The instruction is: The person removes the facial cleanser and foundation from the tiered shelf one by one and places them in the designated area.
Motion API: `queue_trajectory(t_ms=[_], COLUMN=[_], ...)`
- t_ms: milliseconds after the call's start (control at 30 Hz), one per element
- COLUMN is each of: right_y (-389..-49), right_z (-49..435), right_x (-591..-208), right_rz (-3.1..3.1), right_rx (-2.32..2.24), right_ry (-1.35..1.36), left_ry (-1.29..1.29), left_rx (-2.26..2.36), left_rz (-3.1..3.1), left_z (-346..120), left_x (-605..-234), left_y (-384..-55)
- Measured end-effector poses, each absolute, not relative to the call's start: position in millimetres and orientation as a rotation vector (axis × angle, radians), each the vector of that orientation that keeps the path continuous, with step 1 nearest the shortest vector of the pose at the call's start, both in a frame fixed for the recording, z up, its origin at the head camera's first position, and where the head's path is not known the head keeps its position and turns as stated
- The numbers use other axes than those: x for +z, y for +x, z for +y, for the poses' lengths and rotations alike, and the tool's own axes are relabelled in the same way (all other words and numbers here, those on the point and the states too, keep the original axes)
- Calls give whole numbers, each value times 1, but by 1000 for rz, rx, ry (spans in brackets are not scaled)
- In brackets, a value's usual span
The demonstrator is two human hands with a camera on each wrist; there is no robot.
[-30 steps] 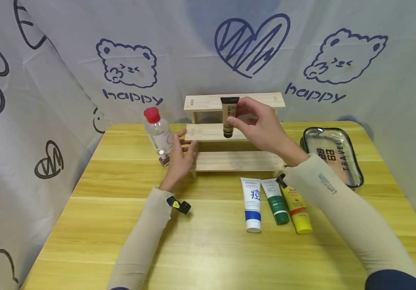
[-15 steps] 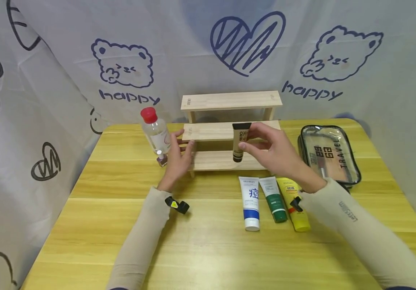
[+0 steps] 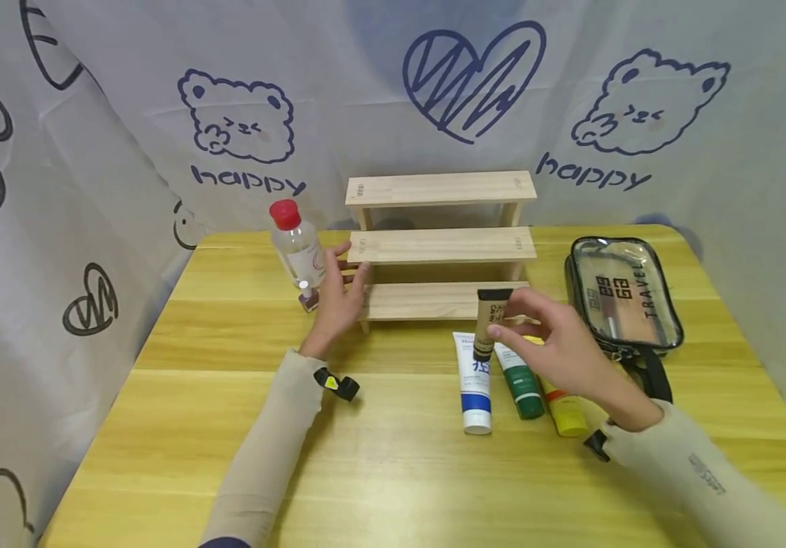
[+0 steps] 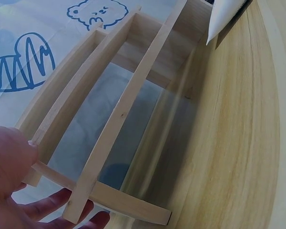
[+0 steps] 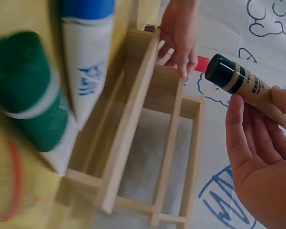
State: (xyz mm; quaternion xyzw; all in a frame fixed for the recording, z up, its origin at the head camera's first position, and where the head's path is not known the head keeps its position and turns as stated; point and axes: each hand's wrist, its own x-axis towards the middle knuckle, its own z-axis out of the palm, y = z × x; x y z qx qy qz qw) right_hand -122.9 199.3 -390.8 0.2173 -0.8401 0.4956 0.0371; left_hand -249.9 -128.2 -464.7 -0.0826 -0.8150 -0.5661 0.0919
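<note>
In the head view, my right hand (image 3: 564,354) pinches a small beige cosmetic tube (image 3: 489,323) with black ends between thumb and fingers. The tube is in the air above the white-and-blue tube (image 3: 476,403), cap end down. The right wrist view shows its black cap (image 5: 219,71) close up. My left hand (image 3: 338,304) holds the left end of a three-tier wooden rack (image 3: 440,245). From the left wrist, its thumb side (image 4: 14,152) lies against the middle tier, and fingers curl behind the end. Nothing stands on the rack's tiers.
A green-and-white tube (image 3: 524,392) and a yellow tube (image 3: 569,417), partly behind the right hand, lie on the wooden table (image 3: 379,472). A red-capped clear bottle (image 3: 299,251) and a small purple bottle (image 3: 307,299) stand left. A clear travel pouch (image 3: 628,304) lies right.
My right hand has carried the beige tube down, rightward and toward me, from in front of the middle tier to above the lying tubes. The left hand stays at the rack's end.
</note>
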Motion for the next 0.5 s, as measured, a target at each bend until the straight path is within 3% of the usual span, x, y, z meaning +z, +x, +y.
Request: queue_trajectory(t_ms=[500], right_y=[-57], right_z=[219], right_x=[-434], right_rz=[-2691], right_rx=[1646], right_ry=[499], left_ry=[-246], left_rx=[-1640], left_rz=[-2414], left_z=[-125], left_x=[-465], left_y=[-251])
